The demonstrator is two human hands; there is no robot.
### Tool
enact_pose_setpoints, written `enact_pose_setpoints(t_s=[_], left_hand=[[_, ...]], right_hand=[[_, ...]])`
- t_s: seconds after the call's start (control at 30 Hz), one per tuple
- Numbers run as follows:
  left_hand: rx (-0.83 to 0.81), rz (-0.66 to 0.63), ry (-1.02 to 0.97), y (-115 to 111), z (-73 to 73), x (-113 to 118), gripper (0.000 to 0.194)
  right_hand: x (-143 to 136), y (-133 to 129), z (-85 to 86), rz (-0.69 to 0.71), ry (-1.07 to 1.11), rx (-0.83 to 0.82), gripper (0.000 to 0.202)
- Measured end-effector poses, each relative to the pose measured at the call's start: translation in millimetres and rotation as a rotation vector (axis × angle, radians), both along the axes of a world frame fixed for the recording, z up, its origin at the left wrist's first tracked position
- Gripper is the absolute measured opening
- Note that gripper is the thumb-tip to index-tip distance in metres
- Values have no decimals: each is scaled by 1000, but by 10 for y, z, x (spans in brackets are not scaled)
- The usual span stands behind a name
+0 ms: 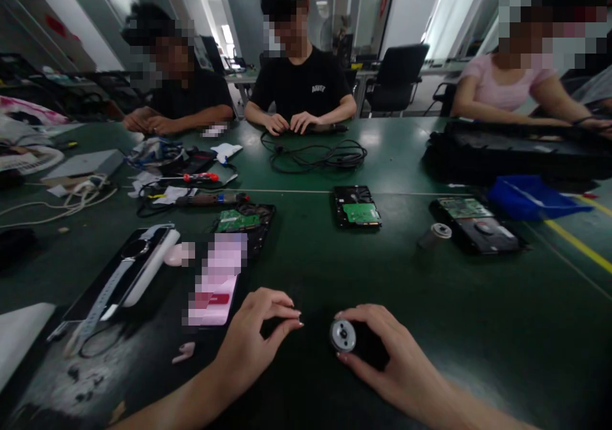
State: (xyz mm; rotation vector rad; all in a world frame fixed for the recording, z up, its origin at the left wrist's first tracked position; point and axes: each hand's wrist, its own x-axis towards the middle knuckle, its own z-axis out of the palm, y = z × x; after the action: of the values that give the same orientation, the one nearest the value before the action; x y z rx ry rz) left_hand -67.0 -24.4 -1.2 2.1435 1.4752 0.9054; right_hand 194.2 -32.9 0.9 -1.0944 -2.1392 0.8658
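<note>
the round metal part point(343, 336) is gripped between thumb and fingers of the right hand point(389, 350), just beside the left hand point(255, 328), whose fingertips nearly meet, any held item indiscernible.

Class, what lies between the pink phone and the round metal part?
In the head view, the left hand lies between the pink phone and the round metal part, which the right hand holds.

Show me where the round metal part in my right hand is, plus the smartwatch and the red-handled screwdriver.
Round metal part point(343, 336): head view, on its end face.
Smartwatch point(135, 249): head view, on its dark dial.
Red-handled screwdriver point(199, 178): head view, on its handle.
</note>
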Motion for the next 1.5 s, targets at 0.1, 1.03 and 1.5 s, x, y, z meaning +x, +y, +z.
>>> enact_pose_setpoints(t_s=[0.1, 1.03, 1.5], left_hand=[[52, -48, 68, -16, -36, 4, 34], [234, -290, -279, -8, 290, 557, 32], [-143, -243, -236, -79, -24, 532, 58]], right_hand=[[5, 3, -11, 14, -16, 9, 45], [-12, 45, 70, 58, 34, -29, 32], [54, 44, 142, 124, 178, -1, 40]])
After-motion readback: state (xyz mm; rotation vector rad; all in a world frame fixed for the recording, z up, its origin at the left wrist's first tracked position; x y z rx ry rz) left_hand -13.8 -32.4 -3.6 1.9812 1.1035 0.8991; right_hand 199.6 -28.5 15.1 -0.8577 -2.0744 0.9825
